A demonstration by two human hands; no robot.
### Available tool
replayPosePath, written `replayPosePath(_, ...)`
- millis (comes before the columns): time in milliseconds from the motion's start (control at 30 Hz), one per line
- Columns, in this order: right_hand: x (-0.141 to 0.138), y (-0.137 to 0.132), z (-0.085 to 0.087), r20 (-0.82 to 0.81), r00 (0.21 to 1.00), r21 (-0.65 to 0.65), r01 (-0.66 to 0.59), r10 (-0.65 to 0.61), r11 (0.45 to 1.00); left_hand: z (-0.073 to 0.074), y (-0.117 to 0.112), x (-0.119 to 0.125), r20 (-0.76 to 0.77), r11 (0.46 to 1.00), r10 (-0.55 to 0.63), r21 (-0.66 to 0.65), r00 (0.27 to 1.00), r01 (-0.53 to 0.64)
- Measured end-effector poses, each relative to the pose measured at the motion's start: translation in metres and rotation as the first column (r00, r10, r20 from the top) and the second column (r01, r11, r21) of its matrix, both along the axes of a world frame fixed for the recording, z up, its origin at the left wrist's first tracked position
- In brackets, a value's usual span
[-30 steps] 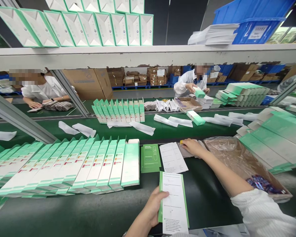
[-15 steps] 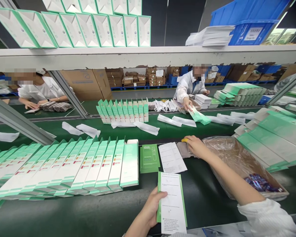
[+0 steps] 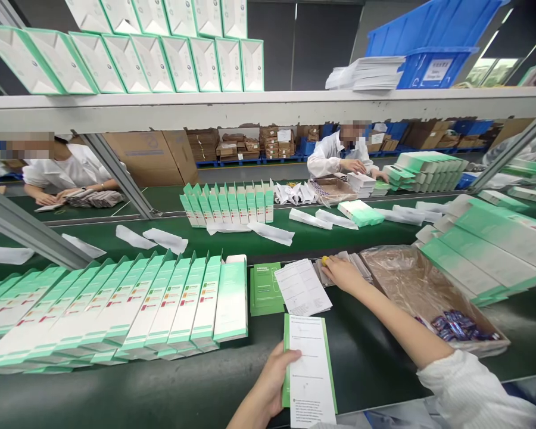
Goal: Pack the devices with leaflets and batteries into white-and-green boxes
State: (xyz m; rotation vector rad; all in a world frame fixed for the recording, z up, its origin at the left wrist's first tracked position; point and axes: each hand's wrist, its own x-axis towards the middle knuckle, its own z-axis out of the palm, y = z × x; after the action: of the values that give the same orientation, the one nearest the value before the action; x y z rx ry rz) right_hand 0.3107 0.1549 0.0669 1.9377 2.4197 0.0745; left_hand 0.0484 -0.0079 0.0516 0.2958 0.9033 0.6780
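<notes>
My left hand (image 3: 270,378) holds a white printed leaflet (image 3: 311,375) on top of a green booklet (image 3: 286,328), thumb across the front. Farther out, my right hand (image 3: 345,275) reaches down onto a pile of flat grey pouches (image 3: 361,266), its fingers closed at the pile's left part; the fingertips' grip is partly hidden. A yellow cover (image 3: 324,261) sits on one of its fingertips. Left of that hand lies a skewed stack of white leaflets (image 3: 301,289), overlapping the edge of a stack of green booklets (image 3: 264,292).
Rows of open green-and-white boxes (image 3: 161,304) stand at left. A plastic-lined carton (image 3: 397,268) with batteries (image 3: 460,328) lies at right, beside stacked flat boxes (image 3: 500,244). Across the belt (image 3: 232,241) a co-worker (image 3: 335,156) handles white boxes; another person (image 3: 67,167) sits left. A shelf (image 3: 268,107) spans above.
My right hand has shifted slightly left over the grey pouches, and more of them show on its right. The white leaflet stack is turned more. The co-worker has let go of a green-and-white box.
</notes>
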Motion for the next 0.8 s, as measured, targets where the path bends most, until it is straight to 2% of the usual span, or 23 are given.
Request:
replayPosePath(133,0.006,-0.001,0.003,0.007,0.984,0.060,0.175,-0.176,0.983,-0.003,0.000,0.000,0.004,1.000,-0.010,-0.004,1.000,0.010)
replayPosePath(267,0.018,-0.004,0.011,0.009,0.967,0.142,0.252,-0.256,0.957,-0.003,0.000,0.000,-0.020,1.000,-0.003,-0.011,1.000,0.002)
replayPosePath(400,0.029,-0.003,0.013,0.017,0.956,0.187,0.285,-0.293,0.940,-0.001,-0.001,0.000,-0.007,1.000,-0.010,-0.001,1.000,0.010)
replayPosePath(633,0.035,-0.003,-0.003,-0.016,0.945,0.202,0.324,-0.327,0.924,-0.001,-0.002,0.000,-0.004,1.000,-0.015,0.000,1.000,0.015)
replayPosePath(800,0.036,-0.004,-0.007,-0.130,0.953,0.187,0.294,-0.273,0.937,-0.002,-0.001,0.000,-0.002,1.000,-0.030,-0.002,1.000,0.030)
